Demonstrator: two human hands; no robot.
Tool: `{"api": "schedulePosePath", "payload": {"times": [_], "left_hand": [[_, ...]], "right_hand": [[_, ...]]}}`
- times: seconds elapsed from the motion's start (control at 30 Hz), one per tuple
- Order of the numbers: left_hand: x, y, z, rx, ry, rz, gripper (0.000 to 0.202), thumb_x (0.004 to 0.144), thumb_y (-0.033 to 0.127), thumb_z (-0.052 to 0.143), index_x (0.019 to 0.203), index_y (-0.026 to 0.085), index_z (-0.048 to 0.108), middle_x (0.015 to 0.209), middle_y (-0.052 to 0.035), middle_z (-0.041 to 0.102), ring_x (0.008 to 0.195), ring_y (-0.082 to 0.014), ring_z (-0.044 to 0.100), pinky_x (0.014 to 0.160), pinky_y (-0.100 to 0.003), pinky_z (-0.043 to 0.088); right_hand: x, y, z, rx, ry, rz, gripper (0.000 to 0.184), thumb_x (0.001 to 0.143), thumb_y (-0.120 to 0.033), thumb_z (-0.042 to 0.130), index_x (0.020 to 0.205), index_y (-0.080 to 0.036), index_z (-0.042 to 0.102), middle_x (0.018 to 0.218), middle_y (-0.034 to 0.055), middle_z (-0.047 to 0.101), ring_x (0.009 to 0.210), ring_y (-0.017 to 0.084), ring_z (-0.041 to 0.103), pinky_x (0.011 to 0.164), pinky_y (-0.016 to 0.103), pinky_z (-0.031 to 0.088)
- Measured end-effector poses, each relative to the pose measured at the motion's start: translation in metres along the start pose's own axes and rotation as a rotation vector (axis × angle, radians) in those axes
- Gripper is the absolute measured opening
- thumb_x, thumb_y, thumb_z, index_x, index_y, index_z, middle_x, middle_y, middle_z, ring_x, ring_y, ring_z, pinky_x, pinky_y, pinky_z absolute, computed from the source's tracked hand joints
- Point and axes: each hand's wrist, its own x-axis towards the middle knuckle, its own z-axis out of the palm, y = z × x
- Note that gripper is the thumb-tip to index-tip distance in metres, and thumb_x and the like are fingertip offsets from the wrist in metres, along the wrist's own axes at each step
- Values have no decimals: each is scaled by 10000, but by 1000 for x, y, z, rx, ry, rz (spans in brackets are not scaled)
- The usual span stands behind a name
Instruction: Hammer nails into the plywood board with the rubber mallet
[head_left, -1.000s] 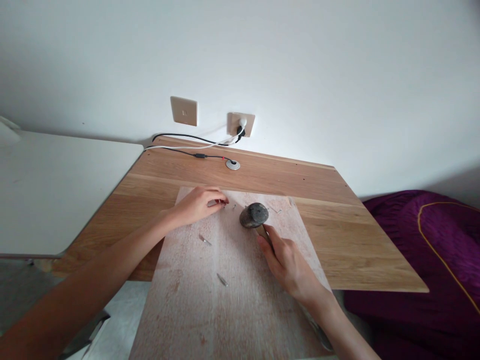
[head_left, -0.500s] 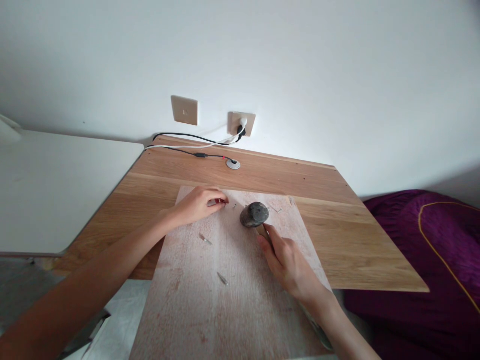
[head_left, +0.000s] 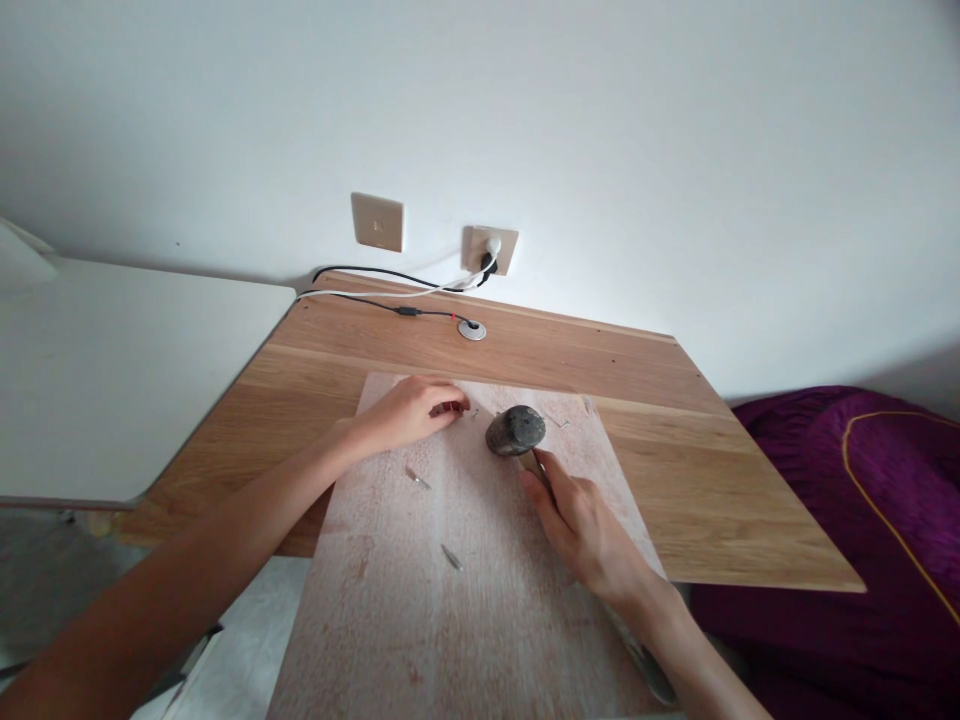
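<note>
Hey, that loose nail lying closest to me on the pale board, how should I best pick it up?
Pinch the nail at mid-shaft from straight above, closing across its width. It lies flat and slanted on the board, too thin to get under from a side, and nothing lies close around it.

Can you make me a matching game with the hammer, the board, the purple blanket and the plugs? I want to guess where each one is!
Things:
1. hammer
2. board
3. purple blanket
4. plugs

Places:
A. lying flat on the wooden desk, sticking out over its near edge
B. in the wall socket
C. off to the right of the desk
D. held by the right hand

Pairs: 1-D, 2-A, 3-C, 4-B.
</note>
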Motion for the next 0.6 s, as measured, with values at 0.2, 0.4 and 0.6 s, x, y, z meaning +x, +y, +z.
{"api": "schedulePosePath", "payload": {"times": [0.2, 0.4, 0.6], "left_hand": [[-3, -1, 3, -100, 46, -81, 305, 899, 95, 655, 1190, 186, 681, 934, -31, 782, 791, -158, 720, 766, -283, 538], [-1, 3, -1, -131, 6, -104, 359, 846, 57, 663, 1176, 196, 688, 948, -24, 758, 800, -154, 689, 747, -269, 519], [-1, 1, 1, -176, 28, -122, 359, 851, 45, 655, 1180, 186, 684, 916, -23, 761, 784, -155, 696, 749, -263, 524]], "right_hand": [[9, -16, -4, 9, 36, -89, 269, 1078, -381, 390, 1180, -194, 554, 640, -31, 581, 525, 164, 546, 549, 289, 358], [32, -40, -5, 3, 64, -163, 253, 1070, -330, 397, 1184, -183, 568, 671, -17, 610, 538, 163, 562, 557, 287, 365], [44, -40, -3, -116, 26, -175, 171, 1051, -296, 412, 1053, -203, 554, 683, 5, 638, 570, 183, 612, 572, 295, 352]]}}
